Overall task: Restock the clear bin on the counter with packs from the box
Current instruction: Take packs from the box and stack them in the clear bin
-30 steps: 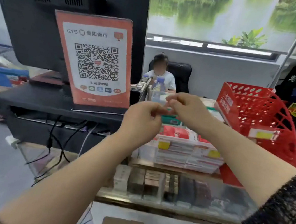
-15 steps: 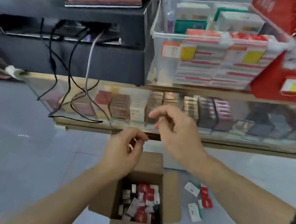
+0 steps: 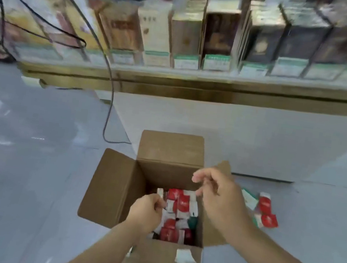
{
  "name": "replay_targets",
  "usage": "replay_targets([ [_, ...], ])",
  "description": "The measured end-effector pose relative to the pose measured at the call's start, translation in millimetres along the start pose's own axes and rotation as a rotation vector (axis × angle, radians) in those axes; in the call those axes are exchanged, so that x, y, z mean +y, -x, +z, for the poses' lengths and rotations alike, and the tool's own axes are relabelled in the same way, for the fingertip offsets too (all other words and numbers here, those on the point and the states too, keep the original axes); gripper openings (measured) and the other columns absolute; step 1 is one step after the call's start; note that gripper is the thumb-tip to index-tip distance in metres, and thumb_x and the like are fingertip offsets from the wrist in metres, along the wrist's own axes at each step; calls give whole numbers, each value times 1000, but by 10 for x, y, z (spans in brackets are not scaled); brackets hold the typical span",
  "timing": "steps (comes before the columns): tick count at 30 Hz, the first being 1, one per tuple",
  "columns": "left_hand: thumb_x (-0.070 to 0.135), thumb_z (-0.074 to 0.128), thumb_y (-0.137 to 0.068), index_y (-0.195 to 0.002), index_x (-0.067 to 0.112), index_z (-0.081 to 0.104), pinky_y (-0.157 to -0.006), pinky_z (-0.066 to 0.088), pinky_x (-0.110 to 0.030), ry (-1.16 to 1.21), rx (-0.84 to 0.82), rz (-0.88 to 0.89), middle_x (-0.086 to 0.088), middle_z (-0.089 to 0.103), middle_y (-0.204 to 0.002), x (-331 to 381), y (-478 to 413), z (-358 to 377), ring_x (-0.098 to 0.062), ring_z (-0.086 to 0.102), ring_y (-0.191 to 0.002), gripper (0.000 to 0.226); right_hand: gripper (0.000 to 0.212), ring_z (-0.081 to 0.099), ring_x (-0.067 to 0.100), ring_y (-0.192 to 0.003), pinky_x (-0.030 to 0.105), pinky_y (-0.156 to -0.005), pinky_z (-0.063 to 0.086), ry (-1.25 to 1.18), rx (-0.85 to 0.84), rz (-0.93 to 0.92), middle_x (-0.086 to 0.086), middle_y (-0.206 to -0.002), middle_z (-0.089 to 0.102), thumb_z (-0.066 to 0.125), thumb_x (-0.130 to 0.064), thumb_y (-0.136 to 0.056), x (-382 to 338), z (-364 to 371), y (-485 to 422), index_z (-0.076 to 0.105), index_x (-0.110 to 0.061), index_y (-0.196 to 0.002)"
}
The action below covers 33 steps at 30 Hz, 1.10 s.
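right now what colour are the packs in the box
Red and white packs in the cardboard box, seen in the head view.

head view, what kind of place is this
Most likely a small shop selling cigarettes: a glass display counter holds rows of boxed cartons with price tags in front, and an open cardboard box of red-and-white packs sits on the floor before it.

The grey floor (image 3: 29, 178) bears the open box (image 3: 114, 189), with loose packs (image 3: 265, 212) just beside it.

One box (image 3: 112, 189), two hands (image 3: 146, 214) (image 3: 223, 202), many packs (image 3: 183, 203)
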<state>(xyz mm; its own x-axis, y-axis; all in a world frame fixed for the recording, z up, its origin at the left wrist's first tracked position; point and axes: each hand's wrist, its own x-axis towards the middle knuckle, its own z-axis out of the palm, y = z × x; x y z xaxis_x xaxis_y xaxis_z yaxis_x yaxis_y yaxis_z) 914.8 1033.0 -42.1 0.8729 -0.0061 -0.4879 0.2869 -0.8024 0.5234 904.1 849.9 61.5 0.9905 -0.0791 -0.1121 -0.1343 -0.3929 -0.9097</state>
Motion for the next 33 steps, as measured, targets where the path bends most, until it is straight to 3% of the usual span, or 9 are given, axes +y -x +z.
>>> replay_targets([
  [7, 8, 46, -88, -116, 13, 61, -75, 48, -24, -20, -207, -126, -6, 65, -112, -352, -914, 875, -20, 62, -98, 32, 34, 63, -3, -80, 12, -59, 43, -11, -60, 121, -22, -96, 62, 40, -10, -98, 825, 551, -304, 56, -39, -94],
  [10, 6, 46, -86, -87, 9, 61, -63, 44, -30, 57, -311, -176, -9, 63, -81, -376, -1232, 1113, -17, 56, -67, 15, 35, 62, 1, -87, 11, -61, 41, -43, -56, 154, -18, -101, 60, 38, -3, -96, 1079, 746, -439, 55, -34, -99],
  [12, 7, 46, -86, -94, 7, 62, -59, 40, -27, 109, -350, -220, -9, 59, -75, -395, -1437, 1239, -12, 44, -61, 18, 38, 61, 2, -93, 14, -72, 47, -33, -36, 170, -18, -102, 59, 38, 0, -94, 1222, 841, -535, 55, -33, -100],
  [14, 10, 47, -84, -109, 5, 61, -68, 45, -26, 175, -383, -232, -9, 61, -86, -428, -1638, 1374, -15, 51, -72, 29, 39, 60, 2, -98, 20, -86, 49, -28, -9, 174, -21, -101, 58, 39, 2, -92, 1341, 915, -630, 55, -33, -100],
  [18, 35, 57, -77, -123, 13, 53, -91, 50, -40, 284, -489, -293, -14, 61, -120, -449, -1883, 1555, -28, 59, -104, 52, 40, 59, 4, -101, 22, -91, 48, -42, 17, 181, -22, -101, 57, 40, 1, -92, 1529, 1013, -808, 54, -36, -97],
  [23, 17, 47, -96, -119, 7, 56, -101, 42, -42, 273, -606, -319, -21, 57, -125, -457, -1937, 1641, -28, 56, -109, 27, 41, 59, 5, -103, 24, -93, 49, -57, -21, 175, -21, -105, 57, 40, 1, -92, 1659, 1060, -869, 53, -37, -98],
  [25, 7, 44, -96, -108, -1, 59, -92, 47, -37, 266, -660, -299, -25, 60, -111, -439, -1913, 1653, -31, 59, -99, 21, 42, 59, 4, -103, 24, -93, 49, -48, -27, 162, -22, -104, 56, 40, 1, -91, 1687, 1058, -861, 52, -39, -96],
  [28, 0, 37, -99, -69, 12, 48, -58, 42, -17, 409, -573, -268, -2, 49, -71, -371, -1846, 1691, -9, 47, -64, 34, 43, 59, 2, -103, 21, -92, 49, -28, -45, 154, -25, -102, 56, 41, 1, -92, 1695, 1052, -842, 51, -41, -96],
  [33, 2, 34, -102, -67, 17, 39, -52, 41, -12, 523, -562, -274, 4, 42, -72, -245, -1806, 1680, -4, 41, -64, 38, 45, 60, 1, -99, 17, -87, 49, -26, -77, 151, -22, -99, 59, 40, 3, -90, 1701, 1019, -849, 53, -40, -92],
])
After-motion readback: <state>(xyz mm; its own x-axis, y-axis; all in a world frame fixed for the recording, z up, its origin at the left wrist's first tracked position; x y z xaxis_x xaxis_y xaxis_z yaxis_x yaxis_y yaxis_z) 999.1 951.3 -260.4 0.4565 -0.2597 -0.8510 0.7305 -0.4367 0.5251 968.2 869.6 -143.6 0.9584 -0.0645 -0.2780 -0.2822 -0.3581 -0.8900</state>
